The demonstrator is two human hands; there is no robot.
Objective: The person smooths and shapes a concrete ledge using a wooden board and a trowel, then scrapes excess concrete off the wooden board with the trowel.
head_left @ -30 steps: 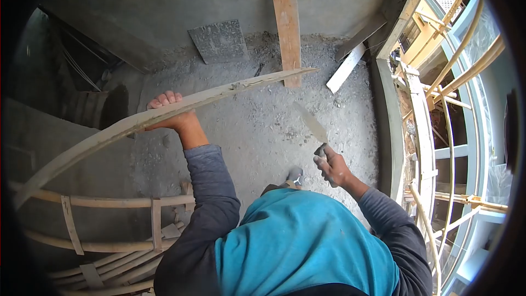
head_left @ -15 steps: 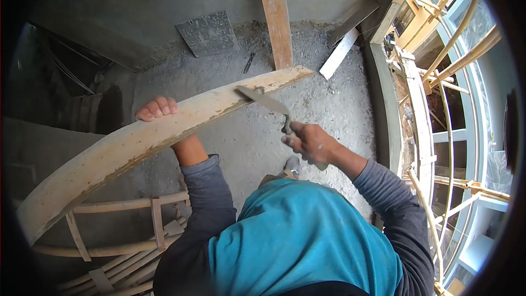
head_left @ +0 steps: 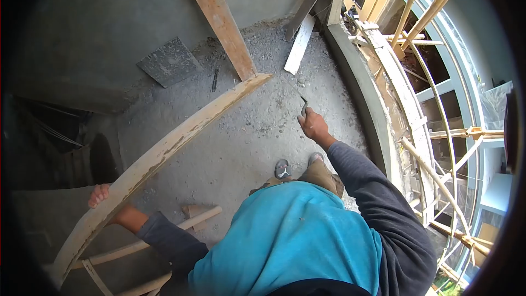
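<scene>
A long wooden plank (head_left: pixel 178 138) with mortar smears along its edge runs diagonally from the lower left to the middle. My left hand (head_left: pixel 99 196) is closed over that board near its lower-left end, fingertips on the far edge and the wrist beneath. In my right hand (head_left: pixel 314 125) is a trowel (head_left: pixel 304 105), held by its handle to the right of the plank and apart from it. The thin blade appears nearly edge-on against the grey floor and is hard to make out.
An upright wooden board (head_left: pixel 222 22) meets the plank's far end. A speckled grey panel (head_left: pixel 170 61) and a white strip (head_left: pixel 299 47) lie near the wall. Along the right runs a low concrete ledge (head_left: pixel 361 85), with bamboo scaffolding (head_left: pixel 433 77) beyond. Wooden framing (head_left: pixel 123 251) sits lower left.
My left hand has shifted down the plank toward its lower-left end. My right hand has drawn the trowel off the plank's surface, and the blade has turned edge-on. The view has swung.
</scene>
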